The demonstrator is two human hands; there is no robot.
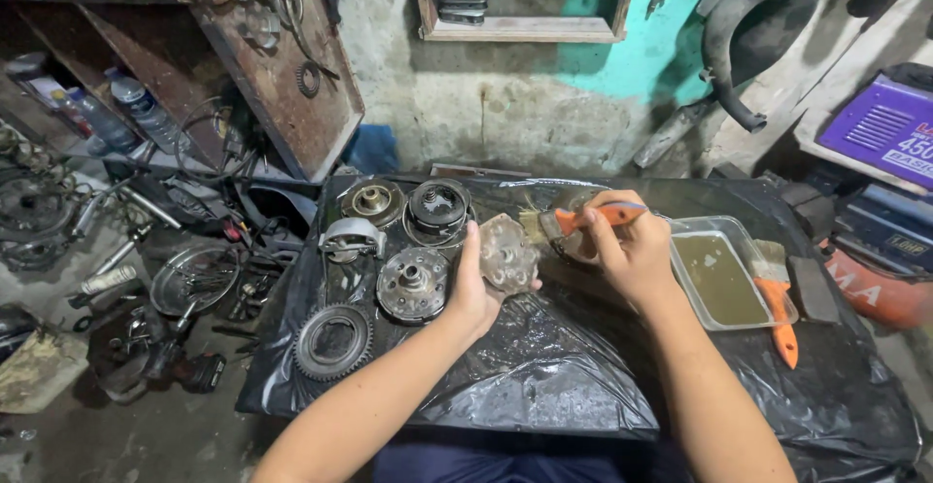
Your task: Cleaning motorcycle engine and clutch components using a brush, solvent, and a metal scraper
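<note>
My left hand (473, 289) holds a round, grimy metal clutch plate (507, 253) upright above the black plastic sheet (544, 366). My right hand (627, 250) grips an orange-handled paintbrush (583, 219), its bristles against the plate's upper right edge. Both hands sit near the middle of the low table.
Left of the plate lie a toothed gear ring (332, 340), a clutch hub (413, 285) and other round clutch parts (439, 210). To the right stands a clear tray of murky liquid (721, 277), with a second orange brush (777, 303) beside it. Tools and parts clutter the floor (146, 289) at left.
</note>
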